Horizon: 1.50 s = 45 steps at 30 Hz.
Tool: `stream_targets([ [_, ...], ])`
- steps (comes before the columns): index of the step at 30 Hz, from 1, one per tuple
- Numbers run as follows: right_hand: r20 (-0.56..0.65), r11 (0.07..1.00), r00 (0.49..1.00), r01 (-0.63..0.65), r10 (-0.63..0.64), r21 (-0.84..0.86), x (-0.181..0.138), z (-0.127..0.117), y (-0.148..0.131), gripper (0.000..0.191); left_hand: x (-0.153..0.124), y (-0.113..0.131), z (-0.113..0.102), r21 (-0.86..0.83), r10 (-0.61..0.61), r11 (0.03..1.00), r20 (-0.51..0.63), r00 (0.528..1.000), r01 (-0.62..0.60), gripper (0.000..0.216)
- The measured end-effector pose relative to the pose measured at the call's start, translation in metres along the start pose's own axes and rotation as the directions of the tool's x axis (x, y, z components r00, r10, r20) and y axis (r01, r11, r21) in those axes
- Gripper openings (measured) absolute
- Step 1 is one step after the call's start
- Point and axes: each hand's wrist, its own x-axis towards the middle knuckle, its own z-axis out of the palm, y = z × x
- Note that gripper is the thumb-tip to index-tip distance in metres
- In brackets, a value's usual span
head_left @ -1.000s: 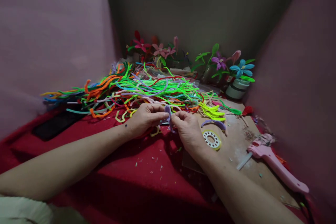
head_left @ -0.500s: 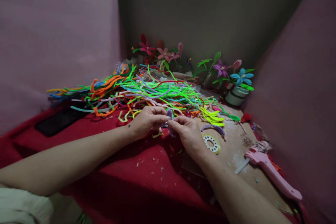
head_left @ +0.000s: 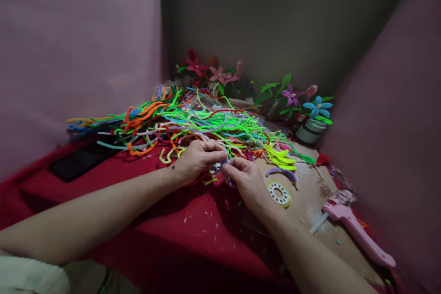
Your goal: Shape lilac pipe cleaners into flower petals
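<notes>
My left hand [head_left: 198,158] and my right hand [head_left: 246,179] meet over the red cloth [head_left: 193,220], and both pinch a small lilac pipe cleaner piece [head_left: 225,161] between their fingertips. Only a short bent bit of it shows between the fingers. Just behind the hands lies a big heap of coloured pipe cleaners [head_left: 193,121], mostly neon green, orange and pink. A second curved lilac piece [head_left: 281,172] rests on the board to the right of my right hand.
A white ring with holes on a yellow disc [head_left: 279,193] lies by my right wrist on a brown board [head_left: 310,206]. A pink glue gun [head_left: 354,229] sits at the right. Pipe-cleaner flowers [head_left: 213,71] and a potted one [head_left: 312,124] stand at the back. A dark flat object [head_left: 79,163] lies left.
The lilac piece stood up between my fingertips before; now it is folded lower and mostly hidden in the pinch. The view has dropped and shifted slightly.
</notes>
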Motion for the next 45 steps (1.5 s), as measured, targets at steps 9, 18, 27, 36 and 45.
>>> stream_targets([
  [9, -0.033, 1.000, 0.999, -0.014, 0.014, 0.007, -0.003, 0.001, 0.000, 0.022, -0.004, -0.001, 0.007, -0.108, -0.149, 0.983, -0.022, 0.989, 0.146, 0.017],
  [18, -0.069, 0.995, 0.993, -0.092, 0.095, 0.043, -0.003, -0.002, -0.002, 0.022, 0.003, -0.004, 0.007, -0.113, -0.143, 0.984, -0.018, 0.990, 0.140, 0.023],
  [27, -0.013, 0.984, 0.993, -0.115, 0.118, 0.137, -0.001, -0.012, -0.022, 0.021, 0.015, 0.013, 0.004, -0.101, -0.116, 0.987, 0.116, 0.986, 0.128, 0.018],
  [36, 0.124, 0.949, 0.991, -0.082, 0.046, 0.305, -0.001, -0.037, -0.054, 0.014, 0.027, 0.055, 0.027, 0.039, -0.018, 0.999, 0.171, 0.985, 0.011, 0.018],
  [45, -0.021, 0.638, 1.000, 0.004, 0.019, 0.770, 0.010, -0.062, -0.079, 0.014, 0.040, 0.022, 0.036, -0.214, -0.107, 0.967, 0.150, 0.983, 0.138, 0.013],
])
